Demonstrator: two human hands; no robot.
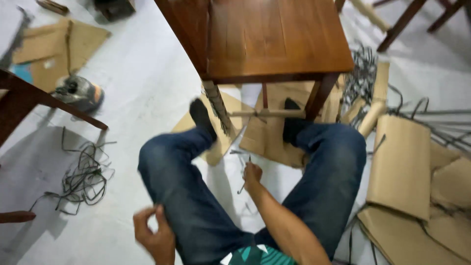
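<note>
Left hand (154, 235): nearest the camera, raised beside the left thigh; fingers curled loosely, holding nothing visible.
Right hand (252, 174): lower centre, between the 2 knees; clenched around a thin metal tool (244, 177), kind not clear through motion blur.
Tool position: above the white floor (137, 98), upper end near the hand, tip pointing down; just in front of the chair leg.
Jeans (196, 196): the person sits on the floor, legs spread, 2 dark socks against the chair base.
Cardboard sheet (267, 140): flat under the chair and feet, partly hidden by the legs.
Wrapped chair leg (217, 105): front left leg, covered in pale wrapping with frayed dark strands at its lower end.
Wooden chair (274, 37): brown seat, upright, directly ahead; a pale rod lies across its front legs.
Cut strapping (83, 179): loose dark tangle on the floor at left; a 2nd heap at right behind the chair.
Folded cardboard (402, 167): stack at right, well apart from both hands.
Risk 1: the tool tip sits close to the right thigh; a slip could probably jab the leg.
Risk 2: loose strap ends lie near the feet; a snag could drag the chair off balance.
</note>
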